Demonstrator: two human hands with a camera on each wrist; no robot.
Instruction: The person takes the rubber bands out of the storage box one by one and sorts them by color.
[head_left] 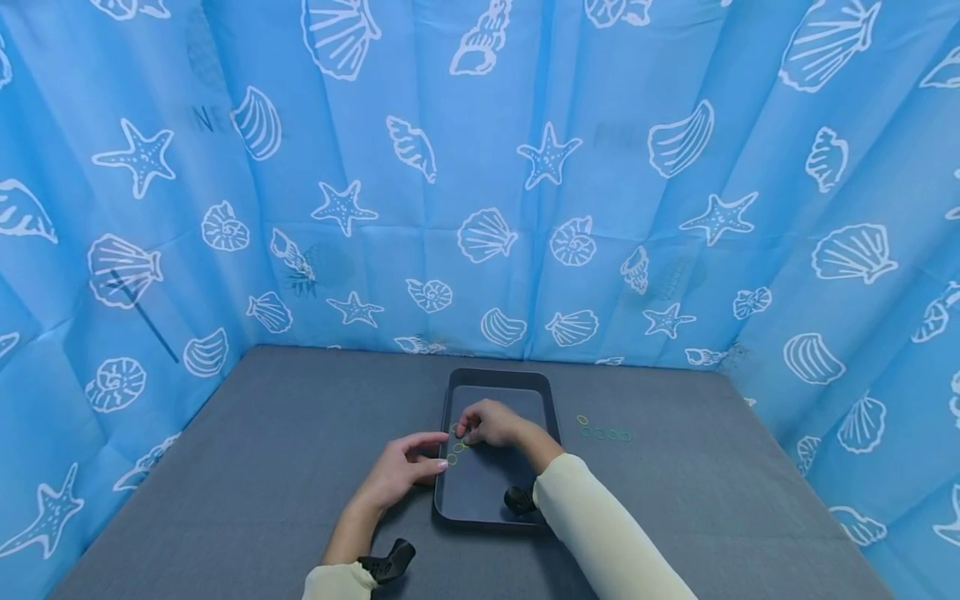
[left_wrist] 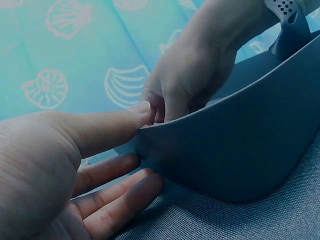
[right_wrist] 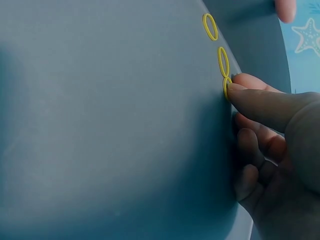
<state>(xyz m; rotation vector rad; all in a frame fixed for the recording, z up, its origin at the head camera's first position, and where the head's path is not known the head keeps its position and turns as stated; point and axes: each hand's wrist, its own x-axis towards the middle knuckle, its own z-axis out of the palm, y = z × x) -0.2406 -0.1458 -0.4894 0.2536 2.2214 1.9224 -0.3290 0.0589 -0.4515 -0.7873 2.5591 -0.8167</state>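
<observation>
In the dark tray, my right hand reaches over the left side. Its thumb and index finger pinch a thin yellow rubber band on the tray floor, with the other fingers curled. Two more yellow rubber bands lie in a row with it along the left wall, one touching it. My left hand is outside that wall. The left thumb touches the rim, and the other fingers lie loosely bent beside the outer wall, holding nothing.
Right of the tray, a yellow band and several green bands lie on the grey cloth. A blue shell-patterned curtain hangs behind and at both sides. Each wrist carries a black device.
</observation>
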